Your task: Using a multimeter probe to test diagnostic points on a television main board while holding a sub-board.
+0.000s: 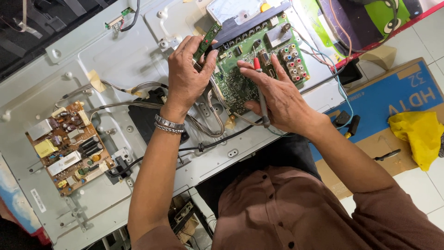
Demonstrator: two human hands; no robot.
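The left hand (185,76) is raised over the grey metal back panel (129,55) of an opened flat screen, its grip closed narrow around a small, narrow green circuit strip (206,40): the thumb and fingertips pinch its lower end, and the strip slants up and to the right, its top end over the upper left corner of the large green main board (245,69). A metal bracelet (169,125) circles that wrist. The right hand (277,95) lies across the lower right part of the main board, its grip closed on a red-tipped test probe (259,78); the red tip points up between the index finger and thumb and meets the board near its middle, while the grey shaft runs down under the palm. I cannot tell which part on the board the tip touches. A row of coloured round sockets (293,62) lines the board's right edge, just beside the right hand's fingers. Bundled grey wires (203,120) loop under both wrists. Well apart, at the panel's lower left, sits a brown power board (69,148) with 1 yellow block. To the right, on a blue and brown cardboard box (402,97), lies a yellow cloth (421,134).
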